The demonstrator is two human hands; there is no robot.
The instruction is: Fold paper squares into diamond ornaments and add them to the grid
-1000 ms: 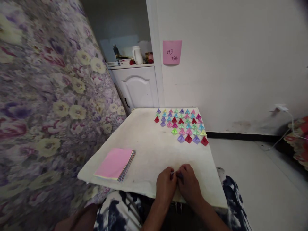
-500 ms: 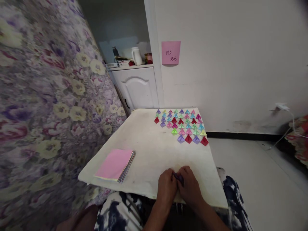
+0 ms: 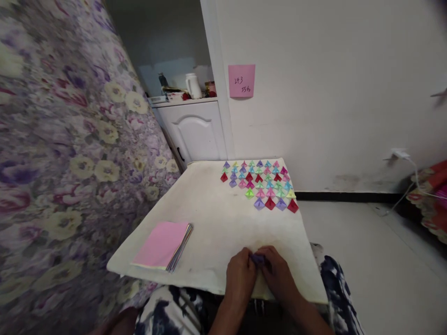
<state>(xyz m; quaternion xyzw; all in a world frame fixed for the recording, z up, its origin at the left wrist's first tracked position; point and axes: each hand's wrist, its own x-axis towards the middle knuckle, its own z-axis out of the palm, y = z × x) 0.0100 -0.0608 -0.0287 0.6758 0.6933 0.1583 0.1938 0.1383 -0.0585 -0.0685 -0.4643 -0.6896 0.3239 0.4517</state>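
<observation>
Both hands pinch a small folded piece of purple paper (image 3: 258,259) just above the near edge of the cloth-covered table (image 3: 206,200). On its left side my left hand (image 3: 241,272) closes its fingertips on the paper. From the right, my right hand (image 3: 277,272) grips the other side with thumb and fingers. The exact folds are too small to make out. A stack of square coloured paper (image 3: 162,244), pink on top, lies to the left of my hands. Farther back on the right, rows of small folded paper pieces (image 3: 260,179) in many colours are laid out.
A pink note (image 3: 241,81) with handwriting is stuck on the wall beyond the table. A floral curtain (image 3: 77,153) hangs along the left. Behind the table stands a white cabinet (image 3: 199,132) with a white jug (image 3: 193,86) on it. A plugged-in charger (image 3: 401,153) is at the right.
My fingers have shifted on the purple paper, and more of it shows between them. The view has turned slightly, so the surroundings sit a little farther left and lower.
</observation>
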